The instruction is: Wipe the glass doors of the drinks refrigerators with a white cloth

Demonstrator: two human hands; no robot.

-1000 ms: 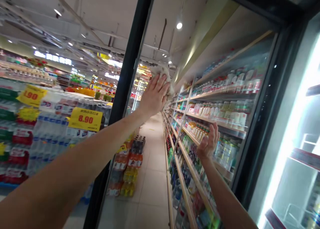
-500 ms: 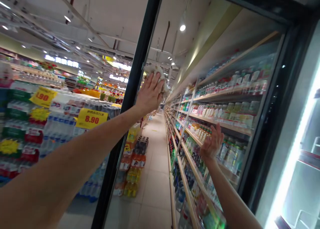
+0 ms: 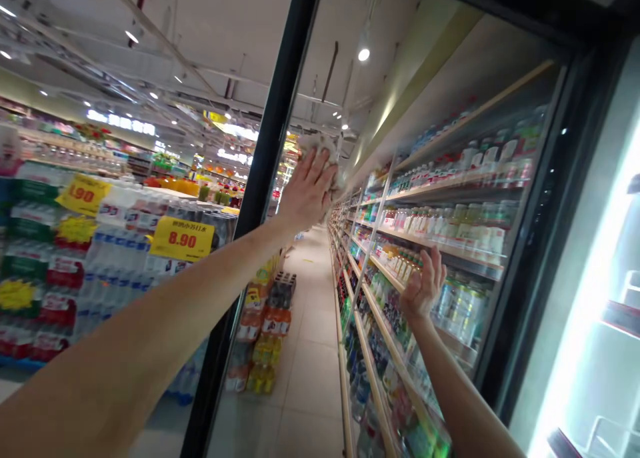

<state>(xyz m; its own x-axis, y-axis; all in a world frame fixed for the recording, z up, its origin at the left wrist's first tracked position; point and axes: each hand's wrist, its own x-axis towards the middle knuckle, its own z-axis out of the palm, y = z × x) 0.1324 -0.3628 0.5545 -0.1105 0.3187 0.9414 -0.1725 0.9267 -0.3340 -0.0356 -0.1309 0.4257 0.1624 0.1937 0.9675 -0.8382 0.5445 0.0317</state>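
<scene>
My left hand (image 3: 309,190) is stretched out to the glass door (image 3: 310,351), palm down on a crumpled whitish cloth (image 3: 327,153). It presses the cloth to the pane near the door's dark frame (image 3: 273,125). Its fingers lie over the cloth, and part of the cloth is hidden beneath them. Lower on the right, my right hand (image 3: 423,288) is raised before the pane, fingers loosely curled and apart, with nothing in it. Whether it touches the glass I cannot tell.
Long shelves of bottled drinks (image 3: 440,225) show in the pane, along a tiled aisle (image 3: 310,325). Left of the door stand stacked drink packs (image 3: 40,265) with a yellow price sign (image 3: 181,238). A lit cooler interior (image 3: 605,371) is at the far right.
My left hand and the cloth have shifted slightly right and a little down across the pane. The right hand stays nearly in place.
</scene>
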